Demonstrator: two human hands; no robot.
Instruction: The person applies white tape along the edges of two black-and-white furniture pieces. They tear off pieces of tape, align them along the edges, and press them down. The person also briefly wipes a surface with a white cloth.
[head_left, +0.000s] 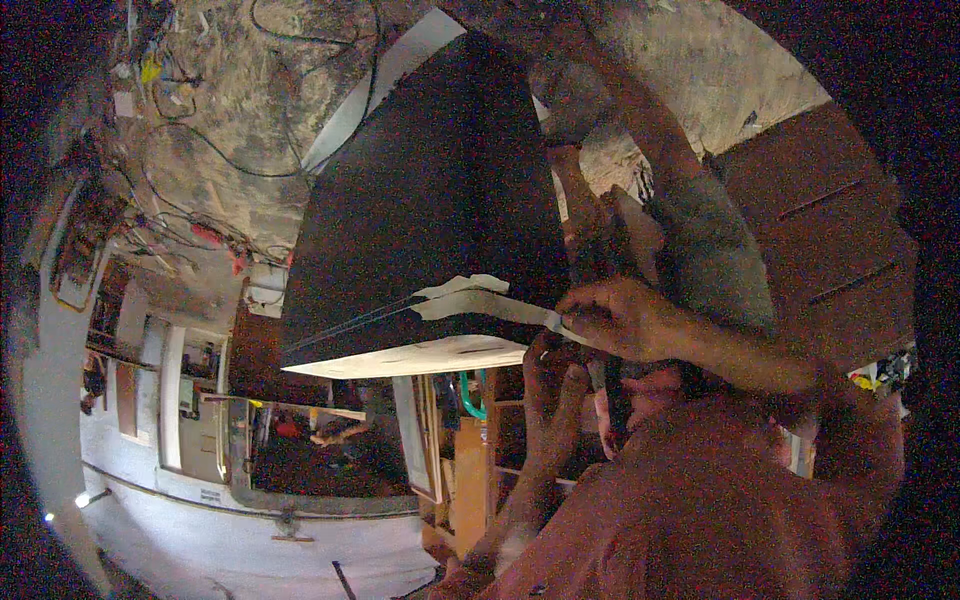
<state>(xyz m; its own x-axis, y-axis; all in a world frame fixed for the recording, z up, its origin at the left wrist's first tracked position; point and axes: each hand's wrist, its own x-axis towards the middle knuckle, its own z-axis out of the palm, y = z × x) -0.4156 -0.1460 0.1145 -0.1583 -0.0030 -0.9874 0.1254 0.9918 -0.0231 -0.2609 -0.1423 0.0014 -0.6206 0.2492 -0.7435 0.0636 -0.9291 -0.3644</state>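
Observation:
A large dark panel point(430, 180) with a pale lower edge point(410, 358) fills the middle of the view. Across its dark face, near that edge, runs a torn, uneven white strip point(470, 303), with thin lines stretching from it to the left. My right hand point(625, 318) comes in from the right, its fingers pinched on the strip's right end by the panel's corner. Just below, my left hand point(555, 390) is raised with curled fingertips close to the same corner; what they grip is too dim to make out.
Another person's bent arm point(650, 125) and grey-clad limb point(715, 240) are close by at upper right. Dark cables point(225, 160) lie on the stained floor point(250, 75). A brown board point(815, 220) lies at right; a wooden frame point(470, 470) stands below the panel.

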